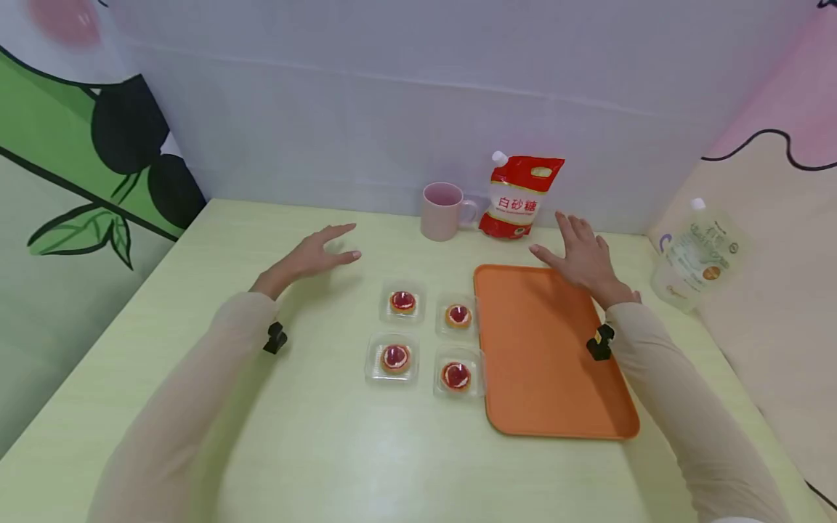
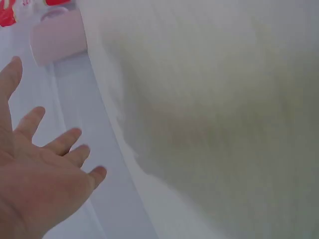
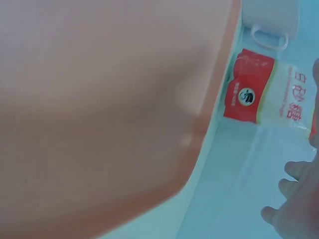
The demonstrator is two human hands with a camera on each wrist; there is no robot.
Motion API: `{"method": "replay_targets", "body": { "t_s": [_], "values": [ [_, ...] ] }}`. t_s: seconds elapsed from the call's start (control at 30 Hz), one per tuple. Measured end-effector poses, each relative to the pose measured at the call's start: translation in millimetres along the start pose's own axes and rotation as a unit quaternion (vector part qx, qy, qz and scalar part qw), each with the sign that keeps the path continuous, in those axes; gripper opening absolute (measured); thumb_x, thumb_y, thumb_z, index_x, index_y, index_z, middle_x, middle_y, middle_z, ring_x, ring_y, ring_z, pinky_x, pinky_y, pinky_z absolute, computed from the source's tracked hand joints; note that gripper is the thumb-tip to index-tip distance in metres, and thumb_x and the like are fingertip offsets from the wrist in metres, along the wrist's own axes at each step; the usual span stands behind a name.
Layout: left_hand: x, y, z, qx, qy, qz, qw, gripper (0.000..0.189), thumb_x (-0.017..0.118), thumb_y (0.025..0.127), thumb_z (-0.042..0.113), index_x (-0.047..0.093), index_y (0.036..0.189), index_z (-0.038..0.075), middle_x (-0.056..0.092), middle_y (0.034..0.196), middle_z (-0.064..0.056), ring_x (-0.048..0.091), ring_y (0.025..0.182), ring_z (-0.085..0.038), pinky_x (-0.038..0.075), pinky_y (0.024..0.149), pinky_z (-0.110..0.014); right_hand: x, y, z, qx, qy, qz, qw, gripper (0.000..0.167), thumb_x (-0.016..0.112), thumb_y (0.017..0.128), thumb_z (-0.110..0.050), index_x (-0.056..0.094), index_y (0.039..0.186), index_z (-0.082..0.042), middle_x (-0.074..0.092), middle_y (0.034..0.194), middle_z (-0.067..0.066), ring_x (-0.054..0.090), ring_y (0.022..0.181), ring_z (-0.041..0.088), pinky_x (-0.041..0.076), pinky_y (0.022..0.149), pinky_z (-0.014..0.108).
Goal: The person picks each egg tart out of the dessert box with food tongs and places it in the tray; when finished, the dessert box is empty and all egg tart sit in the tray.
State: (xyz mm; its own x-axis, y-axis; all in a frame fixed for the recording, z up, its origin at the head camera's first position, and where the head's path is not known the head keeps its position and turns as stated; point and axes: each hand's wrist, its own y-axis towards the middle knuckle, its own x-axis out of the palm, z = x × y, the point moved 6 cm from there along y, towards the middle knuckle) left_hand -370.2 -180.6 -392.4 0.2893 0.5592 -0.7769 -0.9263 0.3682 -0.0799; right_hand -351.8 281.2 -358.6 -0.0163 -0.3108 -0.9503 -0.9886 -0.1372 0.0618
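Note:
My left hand [image 1: 312, 254] hovers over the table left of the pastries, fingers extended and thumb apart, holding nothing. Over the far part of an orange tray [image 1: 556, 356] is my right hand [image 1: 585, 258], fingers spread and nothing in them. It is nearest to a red and white bag of white sugar [image 1: 516, 200] with a white cap. Left of that bag stands a pink mug [image 1: 441, 214], handle to the right. Several small red-topped tarts in clear plastic boxes sit left of the tray, among them a near-left tart [image 1: 395, 358] and a near-right tart [image 1: 455, 375].
A clear pouch [image 1: 700, 254] with a white cap stands at the table's right edge. A pale curtain [image 1: 366, 131] hangs behind the table [image 1: 314, 443]. Printed panels flank it at left and right.

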Motion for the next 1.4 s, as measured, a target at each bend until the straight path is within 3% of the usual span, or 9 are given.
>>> {"method": "replay_targets", "body": {
  "t_s": [0.17, 0.3, 0.43, 0.63, 0.87, 1.13, 1.4],
  "values": [
    [17.5, -8.0, 7.5, 0.028, -0.071, -0.066, 0.9949, 0.077, 0.066, 0.095, 0.038, 0.027, 0.159, 0.019, 0.030, 0.163, -0.016, 0.020, 0.153, -0.040, 0.018, 0.118, -0.065, -1, 5.1, -23, -0.033, 0.022, 0.000, 0.9992, 0.094, 0.057, 0.092, -0.061, 0.014, 0.161, -0.012, 0.021, 0.162, 0.025, 0.021, 0.148, 0.047, 0.018, 0.113, 0.072],
    [29.3, -11.4, 16.4, 0.059, -0.083, -0.120, 0.9875, 0.078, 0.068, 0.094, 0.027, 0.026, 0.159, 0.014, 0.037, 0.159, -0.019, 0.024, 0.151, -0.040, 0.020, 0.117, -0.064, -1, 9.0, -44, -0.059, 0.042, -0.020, 0.9972, 0.094, 0.067, 0.090, -0.051, 0.016, 0.161, -0.016, 0.025, 0.162, 0.022, 0.025, 0.147, 0.045, 0.025, 0.112, 0.070],
    [37.7, -13.3, 24.3, 0.073, -0.081, -0.148, 0.9829, 0.081, 0.072, 0.091, 0.020, 0.027, 0.158, 0.013, 0.040, 0.157, -0.017, 0.025, 0.151, -0.039, 0.019, 0.119, -0.063, 3, 13.5, -68, -0.082, 0.074, -0.049, 0.9927, 0.092, 0.073, 0.089, -0.041, 0.020, 0.160, -0.016, 0.029, 0.161, 0.018, 0.030, 0.146, 0.041, 0.032, 0.112, 0.064],
    [51.1, -16.3, 35.0, 0.091, -0.075, -0.160, 0.9800, 0.095, 0.081, 0.082, 0.014, 0.024, 0.158, 0.011, 0.042, 0.154, -0.019, 0.023, 0.151, -0.037, 0.012, 0.122, -0.059, 13, 14.0, -113, -0.134, 0.126, -0.076, 0.9800, 0.077, 0.077, 0.088, -0.031, 0.038, 0.151, -0.012, 0.049, 0.146, 0.014, 0.051, 0.128, 0.036, 0.047, 0.103, 0.053],
    [60.6, -22.7, 35.9, 0.093, -0.049, -0.158, 0.9819, 0.106, 0.086, 0.077, 0.017, 0.020, 0.159, 0.010, 0.040, 0.155, -0.019, 0.022, 0.151, -0.040, 0.011, 0.121, -0.061, 38, 9.4, -171, -0.199, 0.137, -0.141, 0.9600, 0.069, 0.079, 0.086, -0.026, 0.045, 0.145, -0.011, 0.055, 0.140, 0.015, 0.055, 0.125, 0.035, 0.049, 0.101, 0.050],
    [66.3, -23.8, 37.5, 0.106, 0.023, -0.143, 0.9838, 0.110, 0.089, 0.074, 0.029, 0.022, 0.159, 0.011, 0.036, 0.159, -0.017, 0.022, 0.149, -0.042, 0.013, 0.115, -0.069, 59, -0.3, -215, -0.268, 0.080, -0.188, 0.9415, 0.069, 0.080, 0.085, -0.031, 0.048, 0.143, -0.010, 0.058, 0.135, 0.019, 0.057, 0.124, 0.037, 0.049, 0.101, 0.048],
    [69.6, -21.9, 43.3, 0.111, 0.055, -0.114, 0.9857, 0.108, 0.088, 0.073, 0.032, 0.024, 0.158, 0.011, 0.038, 0.157, -0.020, 0.024, 0.147, -0.045, 0.015, 0.113, -0.071, 78, -5.0, -228, -0.264, 0.018, -0.217, 0.9398, 0.071, 0.082, 0.082, -0.039, 0.053, 0.141, -0.013, 0.059, 0.132, 0.012, 0.057, 0.121, 0.030, 0.046, 0.104, 0.047]
  ]
}}
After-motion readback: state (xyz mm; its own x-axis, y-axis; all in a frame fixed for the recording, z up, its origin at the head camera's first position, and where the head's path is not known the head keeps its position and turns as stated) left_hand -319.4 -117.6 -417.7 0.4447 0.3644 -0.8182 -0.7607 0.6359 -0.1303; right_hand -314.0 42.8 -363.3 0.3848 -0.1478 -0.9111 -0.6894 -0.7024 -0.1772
